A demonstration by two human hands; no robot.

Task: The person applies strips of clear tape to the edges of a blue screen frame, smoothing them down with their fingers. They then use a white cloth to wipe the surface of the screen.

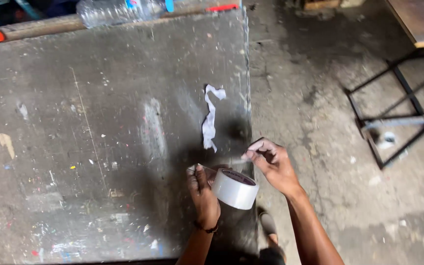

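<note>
Left hand (pixel 202 192) grips tape roll (pixel 235 188) over table (pixel 99 147) edge. Right hand (pixel 272 164), just right of the roll, pinches the pulled clear tape end. Hands near, not touching. Crumpled white strip (pixel 210 118) lies on table beyond the hands.

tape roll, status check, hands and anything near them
Left hand grips the white tape roll. Right hand pinches the clear tape end pulled off it. Crumpled white strip lies on the worktable just beyond.
</note>
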